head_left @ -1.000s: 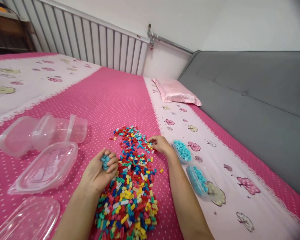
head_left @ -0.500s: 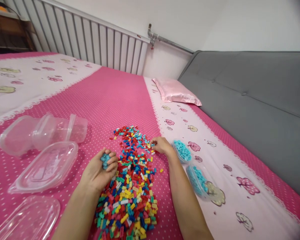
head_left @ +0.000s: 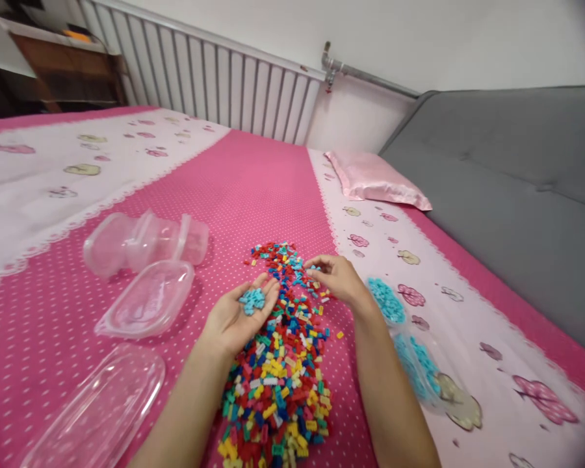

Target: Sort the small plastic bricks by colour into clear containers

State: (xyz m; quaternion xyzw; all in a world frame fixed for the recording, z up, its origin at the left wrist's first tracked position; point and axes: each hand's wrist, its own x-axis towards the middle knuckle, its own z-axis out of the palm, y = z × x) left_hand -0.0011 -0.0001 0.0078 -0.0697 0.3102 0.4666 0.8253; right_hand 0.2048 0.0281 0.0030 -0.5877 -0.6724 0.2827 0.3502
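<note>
Bricks (head_left: 279, 372), small, mixed colours, heaped loose on bed (head_left: 209, 175).
Blue bricks (head_left: 252, 301) on left hand (head_left: 233, 326), palm up, fingers spread; right hand (head_left: 341, 279) at heap's far edge, fingers narrow, grip unclear. Probably light, stiff, sturdy, apt to slide off a tilted palm; best pinched singly by the sides.

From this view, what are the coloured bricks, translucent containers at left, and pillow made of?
Coloured bricks: likely hard moulded plastic, semi-gloss at a guess; blocky shapes, even solid colours.
Translucent containers: probably thin plastic, cloudy and glossy; pink shows through the walls.
Pillow: looks like satin-type fabric, smooth sheen; pale highlights near its front edge. Fibre can't be told.
</note>
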